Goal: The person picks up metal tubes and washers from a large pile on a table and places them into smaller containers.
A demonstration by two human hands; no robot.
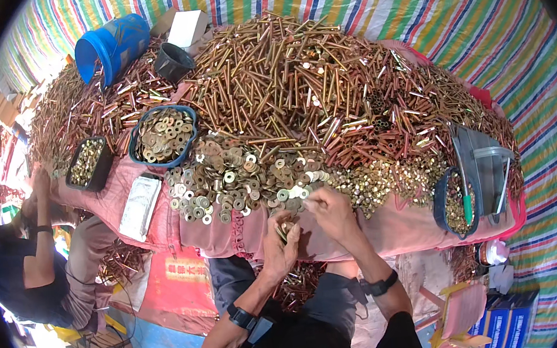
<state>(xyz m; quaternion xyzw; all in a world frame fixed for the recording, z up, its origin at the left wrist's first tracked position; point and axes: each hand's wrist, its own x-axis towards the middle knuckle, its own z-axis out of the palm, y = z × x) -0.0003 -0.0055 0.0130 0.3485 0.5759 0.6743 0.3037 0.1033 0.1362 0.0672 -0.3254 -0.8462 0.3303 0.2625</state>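
My left hand (279, 246) is curled at the front edge of the cloth-covered heap, with a few flat metal washers (284, 230) in its fingers. My right hand (333, 213) is just to the right and slightly higher, thumb and fingers pinched together at the edge of the washer pile. Whatever its fingertips hold is too small to make out. Loose washers (222, 179) spread in front of both hands. To their right lies a heap of small brass-coloured nuts (393, 183). Behind rises a large mound of long copper-coloured metal rods (269, 74).
A blue tub of washers (134, 154) and a black tray of nuts (98, 184) stand left, near a silvery packet (139, 207). At right are a dark nut tub (441, 215) and grey scoop-like container (484, 181). A blue bucket (138, 36) lies back left; a co-worker (26, 272) sits left.
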